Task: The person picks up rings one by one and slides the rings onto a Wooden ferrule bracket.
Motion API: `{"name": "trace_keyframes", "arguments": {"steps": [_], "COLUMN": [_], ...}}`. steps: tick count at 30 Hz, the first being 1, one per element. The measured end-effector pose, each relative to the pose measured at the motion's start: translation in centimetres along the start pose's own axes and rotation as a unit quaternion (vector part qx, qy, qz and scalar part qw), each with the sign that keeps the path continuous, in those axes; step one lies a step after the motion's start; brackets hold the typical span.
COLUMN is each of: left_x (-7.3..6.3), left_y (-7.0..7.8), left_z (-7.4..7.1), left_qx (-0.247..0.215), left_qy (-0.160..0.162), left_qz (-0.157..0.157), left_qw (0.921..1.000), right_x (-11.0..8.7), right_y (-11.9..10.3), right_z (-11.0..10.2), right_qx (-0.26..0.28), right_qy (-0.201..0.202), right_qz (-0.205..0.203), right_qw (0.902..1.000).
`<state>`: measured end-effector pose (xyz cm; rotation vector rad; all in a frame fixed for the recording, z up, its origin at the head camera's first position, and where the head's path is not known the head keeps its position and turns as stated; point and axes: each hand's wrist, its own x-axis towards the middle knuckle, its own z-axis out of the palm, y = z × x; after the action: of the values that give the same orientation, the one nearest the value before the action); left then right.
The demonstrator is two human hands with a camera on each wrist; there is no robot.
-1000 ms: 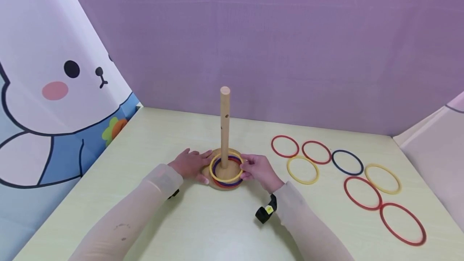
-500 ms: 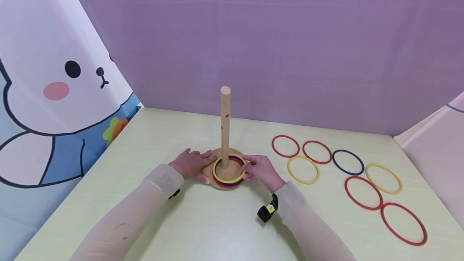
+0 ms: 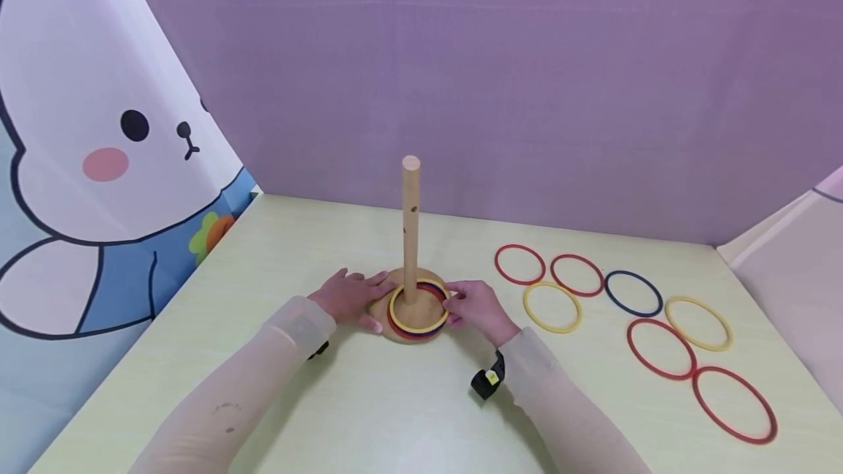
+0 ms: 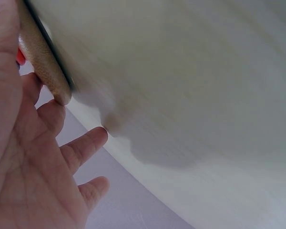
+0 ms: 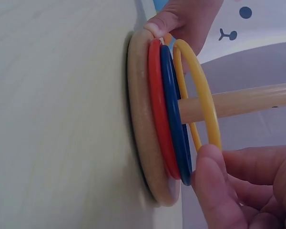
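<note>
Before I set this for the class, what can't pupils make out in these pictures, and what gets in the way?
Right wrist view: the top of the peg, cut off by the right edge.
Right wrist view: part of the yellow ring, behind the right grip.
Left wrist view: most of the red ring, behind the left grip.
Head view: any markings on the right wrist's black device, too small to read.

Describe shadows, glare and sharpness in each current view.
Head: soft shadows beside both sleeves, pale sheen on the near tabletop; left wrist: dim, with a broad, soft-edged shadow beyond the left hand; right wrist: dark shadow along the wooden base, yellow ring reasonably clear.
</note>
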<state>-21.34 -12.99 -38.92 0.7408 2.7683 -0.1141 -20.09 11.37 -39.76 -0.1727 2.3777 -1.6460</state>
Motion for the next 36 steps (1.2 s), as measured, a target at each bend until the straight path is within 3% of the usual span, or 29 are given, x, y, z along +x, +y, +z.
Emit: {"name": "trace_keyframes", "arguments": {"steps": [6,14,27,36], "left_x": [-0.2,-0.3,0.3,-0.1], "left_y": [0.2,0.4,-0.3,-0.1], "left_z": [-0.2,-0.3,-0.2,-0.3], "left_qx": [-0.004,-0.010,0.016,-0.005], "left_qy": [-0.006,-0.012,-0.008,-0.003], "left_qz": [-0.005,-0.007,0.000,0.011], "left_qw": [1.0000,0.9998,0.9998,0.9999], "right_x": [-0.1,-0.4,-1.8,-3.5], "right_y": [-0.2,-0.3,1.0,2.9], "right_z": [0.0,-1.2,-7.5,-11.5], "right_qx": [-0.048,-0.070,-0.125,-0.153], "right_qy": [-0.002,-0.007,0.016,0.017], "right_qz": [-0.007,0.010,0.040,0.061], "right_qw": [0.9988,0.9975,0.9912,0.9862]}}
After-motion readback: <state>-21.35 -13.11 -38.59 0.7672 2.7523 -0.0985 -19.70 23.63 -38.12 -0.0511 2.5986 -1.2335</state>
